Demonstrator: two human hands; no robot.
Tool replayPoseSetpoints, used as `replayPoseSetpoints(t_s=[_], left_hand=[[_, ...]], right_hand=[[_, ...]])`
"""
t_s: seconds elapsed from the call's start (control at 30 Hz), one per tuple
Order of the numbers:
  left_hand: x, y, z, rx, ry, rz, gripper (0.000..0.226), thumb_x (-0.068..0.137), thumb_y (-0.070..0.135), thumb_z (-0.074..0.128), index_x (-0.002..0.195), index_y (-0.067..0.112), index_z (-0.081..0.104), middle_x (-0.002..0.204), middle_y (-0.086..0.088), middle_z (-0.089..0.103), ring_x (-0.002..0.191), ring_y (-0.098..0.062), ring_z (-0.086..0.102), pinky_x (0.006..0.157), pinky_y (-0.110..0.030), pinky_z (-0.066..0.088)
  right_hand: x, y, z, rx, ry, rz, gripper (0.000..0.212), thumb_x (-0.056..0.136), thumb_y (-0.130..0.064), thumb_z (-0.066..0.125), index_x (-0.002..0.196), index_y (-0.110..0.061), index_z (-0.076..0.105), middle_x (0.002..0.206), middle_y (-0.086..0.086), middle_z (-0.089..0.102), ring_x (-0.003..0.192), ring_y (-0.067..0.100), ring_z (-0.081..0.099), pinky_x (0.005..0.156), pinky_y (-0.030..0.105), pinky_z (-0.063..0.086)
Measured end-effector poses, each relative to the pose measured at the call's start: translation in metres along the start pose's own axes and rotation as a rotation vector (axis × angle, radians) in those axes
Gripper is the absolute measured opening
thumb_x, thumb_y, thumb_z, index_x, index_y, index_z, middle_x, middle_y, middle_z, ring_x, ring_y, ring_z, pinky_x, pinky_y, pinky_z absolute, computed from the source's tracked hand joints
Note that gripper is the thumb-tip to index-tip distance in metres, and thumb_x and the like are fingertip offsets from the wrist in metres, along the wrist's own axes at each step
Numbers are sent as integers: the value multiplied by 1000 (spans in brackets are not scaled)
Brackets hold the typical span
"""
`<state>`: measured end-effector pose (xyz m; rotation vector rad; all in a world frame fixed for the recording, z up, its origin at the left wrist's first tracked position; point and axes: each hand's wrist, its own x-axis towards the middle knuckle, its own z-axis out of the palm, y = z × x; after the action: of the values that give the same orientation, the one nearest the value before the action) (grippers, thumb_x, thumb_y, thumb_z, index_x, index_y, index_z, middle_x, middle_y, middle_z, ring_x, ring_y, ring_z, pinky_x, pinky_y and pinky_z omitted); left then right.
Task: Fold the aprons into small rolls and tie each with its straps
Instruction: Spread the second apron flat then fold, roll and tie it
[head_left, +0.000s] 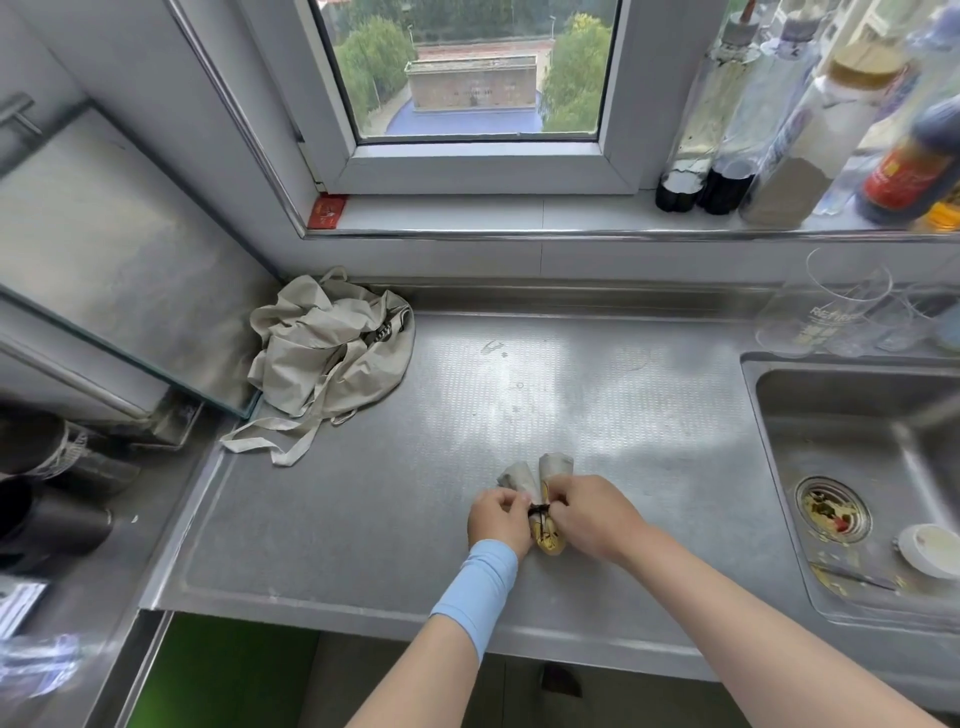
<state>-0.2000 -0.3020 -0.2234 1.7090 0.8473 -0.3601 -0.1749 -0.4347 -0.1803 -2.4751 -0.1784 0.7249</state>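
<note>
Beige roll (535, 475) lies near the tabletop's (363, 509) front edge. Left hand (496, 517) and right hand (592, 514) each keep a narrow grip on its dark strap (540, 510), probably one end apiece. Pull both ends outward evenly, low, so the roll stays tight. A loose apron (332, 353) lies back left. The sink (831, 405) holds a bowl (930, 551); scraps fill its strainer (831, 512).

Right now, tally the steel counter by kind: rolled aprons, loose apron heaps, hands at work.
Rolled apron: 1, its dark strap pinched from both sides
Loose beige apron heap: 1, number of aprons inside cannot be told
Hands: 2, left hand and right hand
Total: 4
</note>
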Motion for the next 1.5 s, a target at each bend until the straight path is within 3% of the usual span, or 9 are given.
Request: replayPoseSetpoints(t_s=[0.2, 0.33, 0.47, 0.73, 0.83, 0.97, 1.13, 1.37, 1.5], left_hand=[[-12, 11, -3, 174, 119, 60, 24, 94, 17, 54, 72, 16, 63, 79, -2, 63, 75, -20, 56, 66, -22, 38], [-11, 12, -4, 133, 108, 1, 28, 91, 22, 57, 65, 17, 67, 70, -5, 67, 68, -23, 65, 65, -26, 52], [-6, 10, -10, 106, 46, 0, 35, 89, 20, 62, 55, 11, 61, 57, -4, 59, 40, -6, 56, 55, -26, 58], [-4, 19, -15, 243, -57, 100, 33, 79, 44, 65, 63, 15, 64, 64, -8, 68, 64, -26, 65, 67, -34, 59], [-6, 15, -14, 244, -43, 137, 18, 75, 32, 73, 64, 20, 65, 62, 7, 64, 63, -14, 59, 63, -21, 51], [-7, 7, -12, -82, -21, -20, 20, 80, 13, 74, 65, 10, 62, 69, -7, 66, 68, -23, 64, 67, -38, 61], [-10, 8, -14, -355, -32, -171, 25, 86, -2, 67, 65, 5, 56, 74, -13, 65, 68, -23, 63, 53, -31, 58], [-4, 5, -12, -384, -34, -202, 25, 87, -2, 66, 65, 5, 56, 78, -13, 68, 71, -24, 66, 56, -34, 60], [-1, 5, -16, -167, -50, -70, 21, 86, 10, 71, 69, 7, 60, 77, -14, 67, 71, -21, 66, 61, -31, 60]], right_hand=[[-1, 0, 1, 69, 1, 74, 18, 81, -19, 49, 63, -19, 45, 68, 1, 55, 65, 20, 46, 58, 33, 35], [-1, 8, 5, 113, -1, 101, 18, 80, -20, 48, 62, -18, 45, 67, 3, 56, 67, 21, 49, 59, 35, 37], [-1, 12, 2, 158, -32, 89, 15, 80, -19, 46, 65, -18, 48, 69, -2, 58, 68, 18, 51, 61, 31, 38], [-2, 7, -2, 13, -54, 60, 21, 88, -25, 44, 66, -26, 46, 73, -5, 57, 72, 17, 53, 56, 28, 33], [-3, 7, -2, -3, -47, 52, 20, 87, -28, 46, 67, -24, 48, 74, -1, 59, 72, 20, 54, 55, 30, 34], [-4, 4, 0, 57, -57, 66, 21, 87, -24, 48, 66, -20, 45, 70, 2, 56, 66, 20, 51, 58, 32, 37], [-2, 1, 2, 252, -74, 145, 18, 86, -15, 46, 67, -16, 46, 64, 8, 59, 50, 24, 62, 43, 25, 46], [-3, 2, 9, 428, -91, 224, 18, 91, -10, 42, 75, -12, 50, 66, 14, 61, 53, 32, 68, 47, 38, 57], [-7, 3, 4, 374, -102, 214, 20, 88, -15, 43, 71, -16, 54, 68, 12, 62, 48, 26, 63, 43, 32, 52]])
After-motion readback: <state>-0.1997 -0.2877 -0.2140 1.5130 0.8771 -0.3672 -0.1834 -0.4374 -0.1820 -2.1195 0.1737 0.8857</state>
